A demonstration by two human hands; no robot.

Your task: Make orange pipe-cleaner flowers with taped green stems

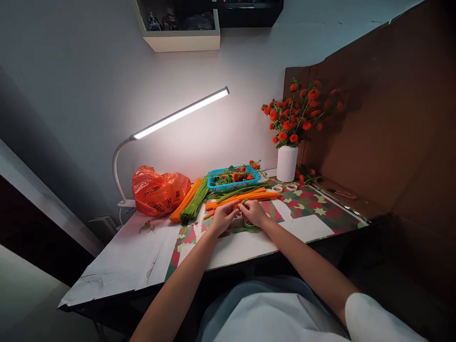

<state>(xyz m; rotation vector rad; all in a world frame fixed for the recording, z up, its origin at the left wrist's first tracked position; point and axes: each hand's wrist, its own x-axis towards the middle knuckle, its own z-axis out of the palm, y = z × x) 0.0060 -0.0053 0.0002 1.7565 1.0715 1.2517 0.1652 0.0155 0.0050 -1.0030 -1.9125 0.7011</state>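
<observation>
My left hand and my right hand meet over the front middle of the table, fingertips closed together. Between them is a small orange fuzzy flower, mostly covered by the fingers of my left hand. My right hand pinches a thin green strip against it; I cannot tell whether this is tape or a pipe cleaner. Just below my right hand lies a green coil, partly hidden. Beyond my fingers, loose orange pipe cleaners lie across the patterned table covering.
Behind stands a blue basket of orange flowers. Orange and green pipe-cleaner bundles lie beside a red plastic bag. Tape rolls, a white vase of flowers and a cardboard panel are at right. A lamp hangs over the table.
</observation>
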